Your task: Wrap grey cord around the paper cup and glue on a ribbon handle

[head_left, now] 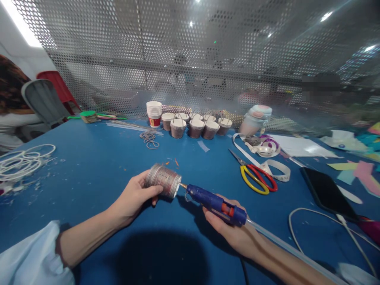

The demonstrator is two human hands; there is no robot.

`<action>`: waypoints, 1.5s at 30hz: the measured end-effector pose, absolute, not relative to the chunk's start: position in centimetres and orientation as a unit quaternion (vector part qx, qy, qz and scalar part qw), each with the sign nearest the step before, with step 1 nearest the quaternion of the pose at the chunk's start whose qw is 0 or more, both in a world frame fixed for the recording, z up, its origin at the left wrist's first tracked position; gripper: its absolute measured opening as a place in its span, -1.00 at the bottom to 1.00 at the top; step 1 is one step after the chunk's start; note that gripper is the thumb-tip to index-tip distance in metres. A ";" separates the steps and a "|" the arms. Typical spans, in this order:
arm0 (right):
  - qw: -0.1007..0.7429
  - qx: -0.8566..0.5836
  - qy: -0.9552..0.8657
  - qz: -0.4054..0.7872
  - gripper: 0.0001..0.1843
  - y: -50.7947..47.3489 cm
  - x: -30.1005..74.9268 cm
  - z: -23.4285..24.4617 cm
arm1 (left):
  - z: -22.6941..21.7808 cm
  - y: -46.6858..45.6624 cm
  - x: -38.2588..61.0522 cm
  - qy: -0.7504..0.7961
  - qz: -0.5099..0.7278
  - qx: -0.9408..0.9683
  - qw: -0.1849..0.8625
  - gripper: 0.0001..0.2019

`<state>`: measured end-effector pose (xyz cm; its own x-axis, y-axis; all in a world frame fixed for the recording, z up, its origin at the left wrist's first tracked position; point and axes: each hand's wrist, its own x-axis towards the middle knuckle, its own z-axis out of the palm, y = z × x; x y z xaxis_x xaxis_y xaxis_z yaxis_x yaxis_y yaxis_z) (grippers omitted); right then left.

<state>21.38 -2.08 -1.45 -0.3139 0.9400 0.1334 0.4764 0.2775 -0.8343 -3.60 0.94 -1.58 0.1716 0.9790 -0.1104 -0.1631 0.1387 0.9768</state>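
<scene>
My left hand (139, 196) is closed around a paper cup wrapped in grey-brown cord (164, 180), tipped on its side with the mouth turned right. In my right hand (228, 225) is a blue hot glue gun (218, 203), its handle hidden by the palm. A long clear glue stick (276, 235) runs out of its rear end. The metal nozzle (183, 185) points left and meets the cup near its rim; whether it touches I cannot tell. Small orange scraps (176, 162) lie just beyond the cup.
Several cord-wrapped cups with handles (196, 128) and stacked paper cups (154, 114) stand at the back. Scissors (255, 178), white ribbon (277, 170) and a phone (326, 192) lie right. White cord (23, 162) is coiled left; thin cord (149, 139) lies mid-table. A perforated metal screen (124, 51) borders the table.
</scene>
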 end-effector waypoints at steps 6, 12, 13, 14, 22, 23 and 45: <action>0.326 -0.496 -0.725 0.348 -0.72 -2.0 21.2 -1.3 | -1.5 0.8 -3.7 0.450 0.461 0.461 0.610 -0.73; 0.332 -0.498 -0.721 0.351 -0.72 -2.0 21.3 -1.3 | -1.6 0.8 -3.7 0.454 0.458 0.468 0.604 -0.73; 0.333 -0.495 -0.722 0.351 -0.72 -2.1 21.3 -1.4 | -1.6 0.7 -3.8 0.455 0.458 0.470 0.602 -0.72; 0.335 -0.490 -0.725 0.350 -0.72 -2.1 21.3 -1.4 | -1.6 0.7 -3.8 0.457 0.458 0.471 0.600 -0.72; 0.333 -0.472 -0.740 0.344 -0.76 -2.0 21.3 -1.5 | -1.7 0.7 -3.7 0.460 0.457 0.477 0.593 -0.70; 0.330 -0.474 -0.739 0.346 -0.76 -2.0 21.3 -1.5 | -1.7 0.8 -3.7 0.459 0.457 0.477 0.593 -0.71; 0.333 -0.512 -0.698 0.376 -0.70 -1.9 21.1 -1.2 | -1.5 0.6 -3.9 0.472 0.448 0.504 0.568 -0.76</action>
<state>21.06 -1.92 -1.17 -0.2555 0.9635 0.0796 0.4638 0.1944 -0.8644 -3.89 0.62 -1.52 0.1525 0.9847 -0.0846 -0.0341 0.0908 0.9953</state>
